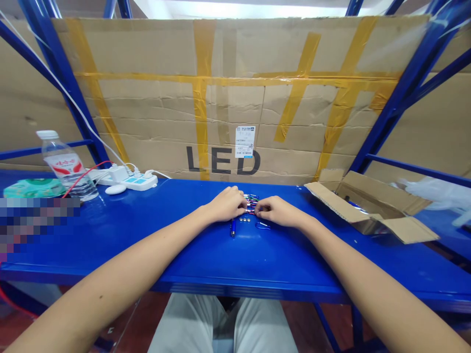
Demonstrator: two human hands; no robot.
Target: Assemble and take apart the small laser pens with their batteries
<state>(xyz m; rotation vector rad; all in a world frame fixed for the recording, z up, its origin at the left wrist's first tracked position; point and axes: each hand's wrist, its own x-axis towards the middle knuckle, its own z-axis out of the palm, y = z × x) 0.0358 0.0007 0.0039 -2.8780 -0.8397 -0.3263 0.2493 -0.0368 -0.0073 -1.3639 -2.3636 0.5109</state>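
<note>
Head view. Blue table (147, 235), middle: a heap of small coloured clips (251, 200), with button cells (246, 220) just near of it. Left hand (226, 203) and right hand (277, 211) flanked the heap, fingers curled onto it; whether either gripped a clip could not be told. Far left: water bottle (66, 166). Right: open cardboard box (371, 211).

The one camera rides on the person's head and looks forward and down from seated height, just behind the near edge of the glossy blue metal table (257, 260). It squarely faces the tall sheet of brown cardboard patched with yellow tape (228, 108), which stands along the table's far side. The left hand (226, 203) and right hand (279, 212) meet mid-frame, small and well out from the lens. The wide lens bends the blue steel rack posts (55, 73) at the edges and catches the person's pale trousers (221, 323) at the very bottom.
</note>
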